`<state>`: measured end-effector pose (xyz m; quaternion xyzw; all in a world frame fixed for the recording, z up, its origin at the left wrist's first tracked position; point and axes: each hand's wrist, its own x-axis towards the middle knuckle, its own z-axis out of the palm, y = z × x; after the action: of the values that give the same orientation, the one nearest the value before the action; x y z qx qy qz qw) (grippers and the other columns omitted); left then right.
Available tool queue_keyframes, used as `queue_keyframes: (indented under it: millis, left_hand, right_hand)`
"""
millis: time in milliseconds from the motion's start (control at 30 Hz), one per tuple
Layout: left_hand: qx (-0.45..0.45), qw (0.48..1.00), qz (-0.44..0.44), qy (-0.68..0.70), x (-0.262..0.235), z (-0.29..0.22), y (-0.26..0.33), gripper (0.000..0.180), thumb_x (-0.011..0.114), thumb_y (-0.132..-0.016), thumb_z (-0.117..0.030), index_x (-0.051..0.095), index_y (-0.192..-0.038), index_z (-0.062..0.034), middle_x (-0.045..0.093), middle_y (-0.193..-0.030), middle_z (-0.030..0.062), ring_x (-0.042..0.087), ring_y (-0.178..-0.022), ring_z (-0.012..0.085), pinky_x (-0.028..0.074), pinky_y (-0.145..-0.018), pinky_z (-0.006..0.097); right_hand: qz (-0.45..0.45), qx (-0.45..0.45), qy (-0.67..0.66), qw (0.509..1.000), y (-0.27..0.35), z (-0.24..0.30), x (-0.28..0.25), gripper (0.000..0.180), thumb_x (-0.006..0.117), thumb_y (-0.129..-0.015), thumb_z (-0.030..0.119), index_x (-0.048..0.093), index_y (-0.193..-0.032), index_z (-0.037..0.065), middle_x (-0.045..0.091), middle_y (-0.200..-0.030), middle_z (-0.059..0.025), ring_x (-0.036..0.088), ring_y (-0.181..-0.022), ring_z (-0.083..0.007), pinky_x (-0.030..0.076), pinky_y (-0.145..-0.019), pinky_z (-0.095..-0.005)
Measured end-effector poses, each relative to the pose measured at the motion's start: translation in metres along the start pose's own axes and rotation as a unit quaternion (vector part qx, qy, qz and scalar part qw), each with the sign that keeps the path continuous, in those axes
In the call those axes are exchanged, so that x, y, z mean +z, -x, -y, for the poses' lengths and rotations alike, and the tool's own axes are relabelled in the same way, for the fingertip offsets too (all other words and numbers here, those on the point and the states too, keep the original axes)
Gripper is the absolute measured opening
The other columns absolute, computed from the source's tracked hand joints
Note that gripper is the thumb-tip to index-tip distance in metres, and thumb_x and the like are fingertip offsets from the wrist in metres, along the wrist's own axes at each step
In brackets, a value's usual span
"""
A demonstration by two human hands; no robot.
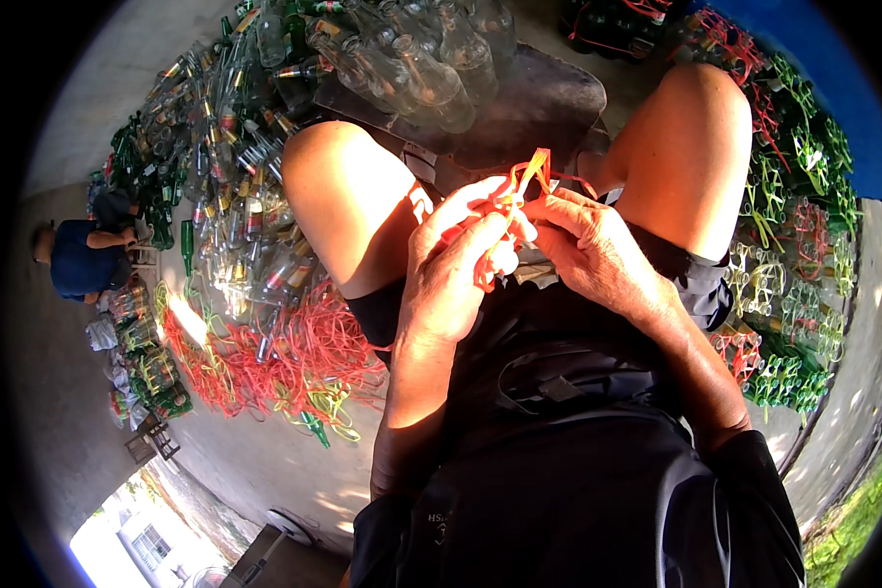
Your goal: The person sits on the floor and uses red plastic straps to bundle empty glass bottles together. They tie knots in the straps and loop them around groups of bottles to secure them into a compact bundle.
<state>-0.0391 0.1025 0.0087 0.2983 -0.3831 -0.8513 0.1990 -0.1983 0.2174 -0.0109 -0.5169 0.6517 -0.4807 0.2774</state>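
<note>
Left hand [449,260], red strap [543,160], narrow, looped, sunlit

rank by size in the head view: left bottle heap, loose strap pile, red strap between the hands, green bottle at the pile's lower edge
1. Bottle heap
2. Loose strap pile
3. Held red strap, partly hidden by fingers and nearer the camera
4. Green bottle

Held strap [533,174] is glowing orange-red; strap heap [309,343] is showing red and yellow-green; large bottles [429,83] are appearing colourless; shirt [559,500] is showing black with pale print.
</note>
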Motion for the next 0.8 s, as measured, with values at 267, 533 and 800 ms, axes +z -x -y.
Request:
queue_keyframes:
  millis: [267,533,800]
  left_hand:
    - [0.045,0.990,-0.030,-0.134,0.000,0.000,0.002,0.029,0.060,-0.104,-0.007,0.063,-0.132,0.0008,0.074,-0.097,0.0100,0.058,-0.071,0.0054,0.043,-0.061,0.020]
    - [0.103,0.954,-0.038,-0.281,0.008,0.008,-0.001,0.026,0.058,-0.100,0.003,0.063,-0.125,0.0030,0.075,-0.095,0.0085,0.067,-0.082,0.0084,0.053,-0.071,0.024]
    - [0.102,0.946,-0.031,-0.305,0.010,0.012,-0.002,0.024,0.062,-0.099,0.003,0.063,-0.123,0.0029,0.077,-0.090,0.0098,0.070,-0.083,0.0104,0.055,-0.076,0.027]
  right_hand:
    - [-0.057,-0.061,0.071,0.994,-0.002,0.018,-0.014,0.028,0.076,-0.089,0.002,0.070,-0.116,0.002,0.065,-0.093,-0.0146,0.067,-0.080,-0.0326,0.058,-0.071,-0.0408]
    - [-0.044,-0.091,0.104,0.989,-0.013,0.020,-0.010,0.024,0.077,-0.086,0.003,0.069,-0.109,0.002,0.066,-0.092,-0.0130,0.069,-0.078,-0.0308,0.057,-0.064,-0.0385]
    - [0.012,0.137,-0.237,0.962,-0.007,0.019,-0.013,0.005,0.069,-0.094,0.000,0.067,-0.098,0.001,0.070,-0.099,-0.0063,0.068,-0.089,-0.0140,0.055,-0.076,-0.0318]
